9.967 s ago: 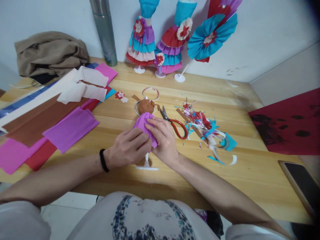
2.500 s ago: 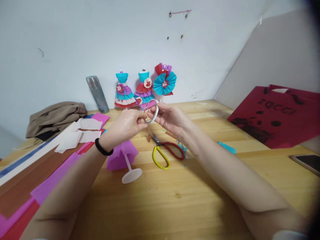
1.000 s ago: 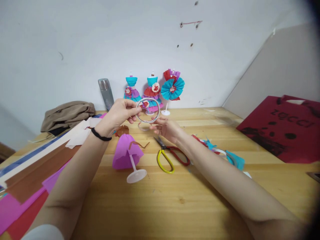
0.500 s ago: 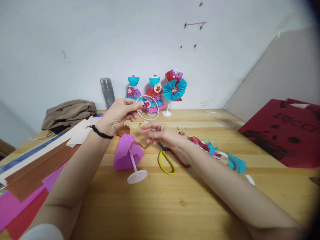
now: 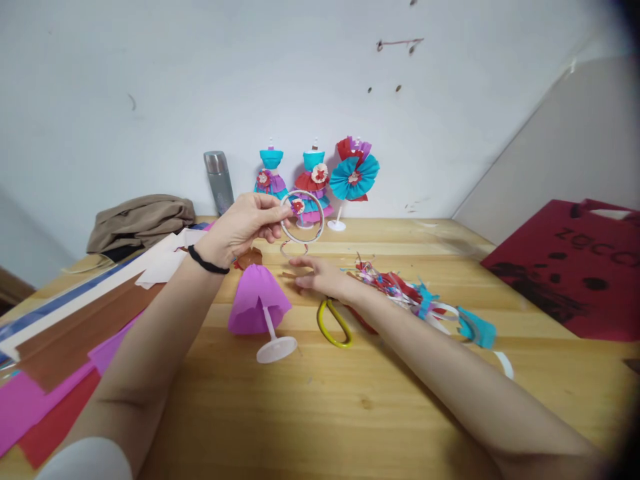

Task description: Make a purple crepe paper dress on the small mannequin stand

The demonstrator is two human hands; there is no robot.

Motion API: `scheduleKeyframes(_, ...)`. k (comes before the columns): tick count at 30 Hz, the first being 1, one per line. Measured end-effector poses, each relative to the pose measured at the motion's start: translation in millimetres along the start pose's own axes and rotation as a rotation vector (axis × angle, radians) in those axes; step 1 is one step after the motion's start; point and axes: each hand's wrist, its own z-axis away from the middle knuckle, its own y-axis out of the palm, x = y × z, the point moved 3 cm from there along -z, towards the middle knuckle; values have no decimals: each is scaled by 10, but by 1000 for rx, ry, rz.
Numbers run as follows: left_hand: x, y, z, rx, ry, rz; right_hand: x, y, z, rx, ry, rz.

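Observation:
My left hand (image 5: 257, 220) pinches the edge of a thin white ring (image 5: 323, 220), which looks like a tape roll, holding it upright above the table. A thin brown paper strip (image 5: 289, 275) pokes out from the fingertips of my right hand (image 5: 320, 277), which is low over the table. Just beyond these fingers lies a second ring (image 5: 295, 248). A purple paper skirt (image 5: 257, 300) on a white stand (image 5: 277, 349) leans to the left below my hands. Scissors with a yellow handle (image 5: 334, 327) lie partly under my right wrist.
Three small dress stands (image 5: 314, 180) and a grey flask (image 5: 219, 183) line the wall. Crepe paper sheets (image 5: 90, 327) and a brown cloth (image 5: 143, 227) occupy the left. Paper scraps (image 5: 395, 283) lie to the right, with a red bag (image 5: 570, 273) farther over.
My right hand has lowered toward the table, and the brown strip has moved away from the purple skirt with it. My left hand still grips the ring. The view has shifted slightly.

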Motion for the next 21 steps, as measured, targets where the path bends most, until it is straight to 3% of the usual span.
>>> scheduleKeyframes(7,-54,59,61,68,146,-197,388,-361,-6,-332,-253,13)
scheduleKeyframes(11,-90,75,74,110,312,-412,685,-509,161,-446,-421,-85)
scheduleKeyframes(16,-105,110,100,68,505,-618,935,-376,426,-261,-488,122)
scheduleKeyframes(21,-181,186,194,53,526,-645,925,-228,453,-110,-442,240)
